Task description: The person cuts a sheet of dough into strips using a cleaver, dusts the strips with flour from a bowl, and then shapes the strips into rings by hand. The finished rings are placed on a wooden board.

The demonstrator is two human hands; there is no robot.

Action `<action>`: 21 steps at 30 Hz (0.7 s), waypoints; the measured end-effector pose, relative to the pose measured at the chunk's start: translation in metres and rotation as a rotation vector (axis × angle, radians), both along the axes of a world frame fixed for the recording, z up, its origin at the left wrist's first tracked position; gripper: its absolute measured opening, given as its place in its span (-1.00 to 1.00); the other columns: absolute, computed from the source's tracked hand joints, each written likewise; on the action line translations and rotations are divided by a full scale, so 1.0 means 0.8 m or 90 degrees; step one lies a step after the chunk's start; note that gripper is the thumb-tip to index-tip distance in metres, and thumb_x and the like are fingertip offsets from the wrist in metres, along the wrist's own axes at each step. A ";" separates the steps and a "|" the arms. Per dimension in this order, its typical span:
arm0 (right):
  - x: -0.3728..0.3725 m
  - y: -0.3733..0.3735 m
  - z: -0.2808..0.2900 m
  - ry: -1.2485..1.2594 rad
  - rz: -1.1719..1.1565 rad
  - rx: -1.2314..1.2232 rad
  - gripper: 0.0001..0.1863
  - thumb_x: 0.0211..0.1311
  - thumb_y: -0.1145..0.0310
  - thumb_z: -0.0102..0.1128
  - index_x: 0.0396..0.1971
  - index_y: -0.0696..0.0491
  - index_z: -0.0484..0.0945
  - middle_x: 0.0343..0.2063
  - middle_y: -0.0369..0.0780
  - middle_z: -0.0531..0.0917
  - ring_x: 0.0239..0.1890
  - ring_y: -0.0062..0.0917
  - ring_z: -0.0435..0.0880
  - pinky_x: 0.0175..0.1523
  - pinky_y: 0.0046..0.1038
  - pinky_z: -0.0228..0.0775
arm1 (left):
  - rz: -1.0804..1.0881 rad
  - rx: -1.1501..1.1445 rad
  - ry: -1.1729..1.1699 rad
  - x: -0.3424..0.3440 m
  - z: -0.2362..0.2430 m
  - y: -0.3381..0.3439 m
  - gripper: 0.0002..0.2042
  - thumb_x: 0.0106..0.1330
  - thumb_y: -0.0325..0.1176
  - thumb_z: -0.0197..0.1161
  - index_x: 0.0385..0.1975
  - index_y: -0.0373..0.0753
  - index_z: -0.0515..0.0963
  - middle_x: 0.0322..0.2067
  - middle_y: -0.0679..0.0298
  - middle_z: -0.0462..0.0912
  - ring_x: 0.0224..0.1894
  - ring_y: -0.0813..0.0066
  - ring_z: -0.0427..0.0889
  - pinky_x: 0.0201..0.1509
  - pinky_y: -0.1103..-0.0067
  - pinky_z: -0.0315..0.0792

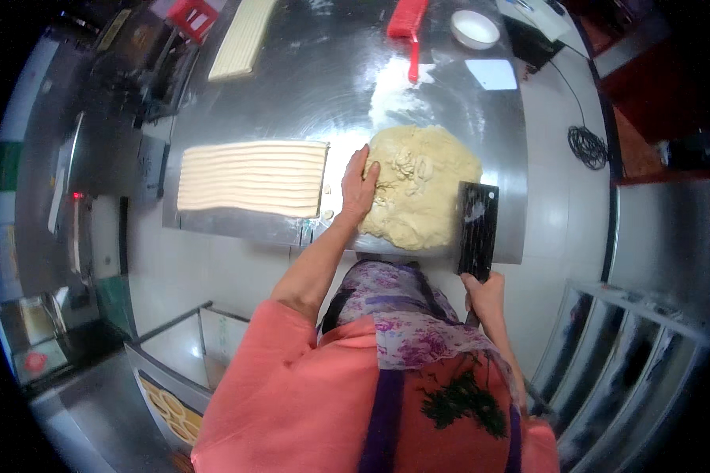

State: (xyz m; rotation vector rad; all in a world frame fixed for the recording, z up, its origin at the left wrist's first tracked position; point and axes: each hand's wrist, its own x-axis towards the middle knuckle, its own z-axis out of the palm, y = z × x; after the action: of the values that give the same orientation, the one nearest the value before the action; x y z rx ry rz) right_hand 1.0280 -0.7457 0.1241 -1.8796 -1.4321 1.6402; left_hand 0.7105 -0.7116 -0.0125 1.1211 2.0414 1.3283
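A large, lumpy mass of pale yellow dough point(426, 189) lies near the front edge of the steel table point(292, 110). Against its left side rests my left hand point(360, 185), fingers stretched out and flat. My right hand point(483, 293) grips the handle of a dark cleaver point(477, 225) with a broad rectangular blade. The blade stands at the right edge of the dough; I cannot tell whether it touches it. To the left, several long dough strips point(252, 178) lie side by side on a tray, with small dough scraps beside its right end.
Farther back are another row of dough strips point(242, 39), a red brush point(408, 24), a white bowl point(475, 30) and a white rectangular sheet point(491, 74). Flour point(398, 94) dusts the table behind the dough. A metal rack point(623, 339) stands at the lower right, and a coiled cable point(588, 147) lies right of the table.
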 end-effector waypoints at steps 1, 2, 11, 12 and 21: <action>-0.002 0.000 -0.001 0.000 0.000 -0.005 -0.77 0.12 0.44 0.23 -0.65 0.18 0.45 -0.79 -0.27 0.45 -0.84 -0.56 0.41 -0.72 -0.45 0.20 | 0.003 -0.006 -0.012 0.003 0.001 -0.001 -0.46 0.41 -0.09 0.03 0.27 -0.32 0.32 0.26 -0.10 0.33 0.34 -0.05 0.24 0.41 0.30 0.10; -0.008 0.003 -0.002 0.001 -0.001 -0.010 -0.77 0.12 0.44 0.23 -0.66 0.18 0.44 -0.79 -0.27 0.45 -0.85 -0.55 0.41 -0.73 -0.45 0.19 | 0.003 0.001 -0.012 0.002 0.002 -0.001 -0.46 0.40 -0.09 0.04 0.27 -0.31 0.31 0.26 -0.10 0.33 0.35 -0.05 0.23 0.41 0.30 0.10; -0.087 0.065 0.013 -0.036 0.162 0.070 -0.78 0.10 0.39 0.25 -0.62 0.18 0.48 -0.83 -0.28 0.44 -0.84 -0.55 0.41 -0.70 -0.43 0.22 | -0.091 -0.007 0.206 0.014 0.033 -0.031 -0.47 0.42 -0.24 -0.01 0.33 -0.34 0.19 0.38 -0.06 0.10 0.43 -0.07 0.04 0.48 0.23 -0.08; -0.097 0.070 0.018 -0.029 0.164 0.076 -0.78 0.10 0.39 0.25 -0.61 0.19 0.49 -0.83 -0.28 0.44 -0.84 -0.56 0.41 -0.70 -0.42 0.22 | -0.096 -0.007 0.245 0.013 0.043 -0.045 -0.48 0.41 -0.25 -0.01 0.32 -0.34 0.20 0.38 -0.06 0.10 0.42 -0.08 0.04 0.48 0.24 -0.07; -0.112 0.067 0.008 -0.066 0.153 0.050 -0.77 0.10 0.42 0.28 -0.64 0.17 0.47 -0.84 -0.28 0.44 -0.85 -0.56 0.40 -0.72 -0.43 0.20 | -0.021 -0.037 0.222 -0.012 0.006 -0.099 -0.49 0.38 -0.32 0.01 0.29 -0.40 0.21 0.33 -0.11 0.18 0.36 -0.08 0.16 0.45 0.25 0.03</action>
State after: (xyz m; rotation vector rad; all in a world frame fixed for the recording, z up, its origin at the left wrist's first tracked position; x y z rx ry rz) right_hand 0.9386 -0.6922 0.1303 -1.8324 -1.7995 1.5807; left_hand 0.7011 -0.7908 -0.0077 1.4352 2.2747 1.1092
